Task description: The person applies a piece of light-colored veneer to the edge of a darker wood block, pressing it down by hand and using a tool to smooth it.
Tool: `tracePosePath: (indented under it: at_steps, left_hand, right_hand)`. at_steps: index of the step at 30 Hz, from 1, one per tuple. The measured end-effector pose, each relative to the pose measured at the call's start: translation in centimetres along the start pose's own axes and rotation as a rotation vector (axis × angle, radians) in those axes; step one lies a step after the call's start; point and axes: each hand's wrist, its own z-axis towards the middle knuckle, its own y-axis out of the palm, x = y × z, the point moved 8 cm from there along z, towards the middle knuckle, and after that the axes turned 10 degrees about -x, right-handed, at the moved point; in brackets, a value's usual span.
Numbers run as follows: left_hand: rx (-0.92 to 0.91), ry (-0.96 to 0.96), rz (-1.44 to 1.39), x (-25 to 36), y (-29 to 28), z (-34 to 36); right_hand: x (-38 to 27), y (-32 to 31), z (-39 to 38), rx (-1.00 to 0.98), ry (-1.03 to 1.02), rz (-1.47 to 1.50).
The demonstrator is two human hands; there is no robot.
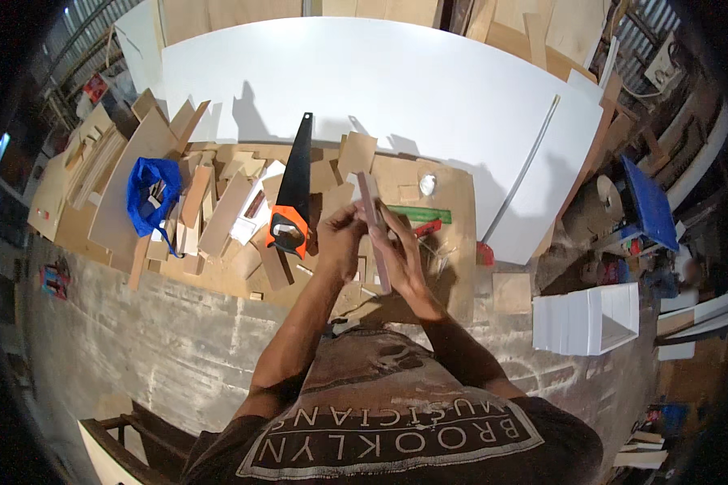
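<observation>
A narrow brownish-pink wooden strip (370, 202) is held on edge in front of my body, above the workbench. My right hand (400, 257) grips it from the right, its fingers lying along the strip's side. On the other side my left hand (340, 241) is closed, its fingertips against the strip; part of its grip is hidden. Left of my hands lies a handsaw (296, 171) with a black blade and an orange handle. Close to the right hand are a green ruler (423, 214) and a red tool (430, 228) whose kind I cannot make out.
Wood offcuts (234, 202) crowd the bench's left side, beside a blue bag (152, 214). A large white panel (380, 77) spans the back, with a long metal strip (522, 170) on it. White box-like furniture (570, 322) and a blue panel (649, 206) stand at the right.
</observation>
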Motion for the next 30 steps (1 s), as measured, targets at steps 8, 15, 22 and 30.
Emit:
tracePosePath:
  at_steps: [8, 15, 22, 30]
  left_hand:
    - [-0.089, -0.025, 0.017, -2.9, 1.5, -1.8]
    - [0.105, 0.131, -0.176, -0.5, -1.1, -0.4]
    - [0.049, 0.057, 0.067, -2.7, -1.1, -1.2]
    - [-0.040, 0.001, 0.375, -2.5, 0.1, -1.2]
  right_hand:
    - [4.8, -2.8, 8.5, 0.033, 0.221, -0.007]
    - [4.3, -0.2, -3.1, 0.151, 0.503, 1.012]
    - [3.3, -0.2, -1.7, 0.232, 0.495, 0.967]
    - [3.9, -1.7, -1.4, 0.166, 0.382, 0.837]
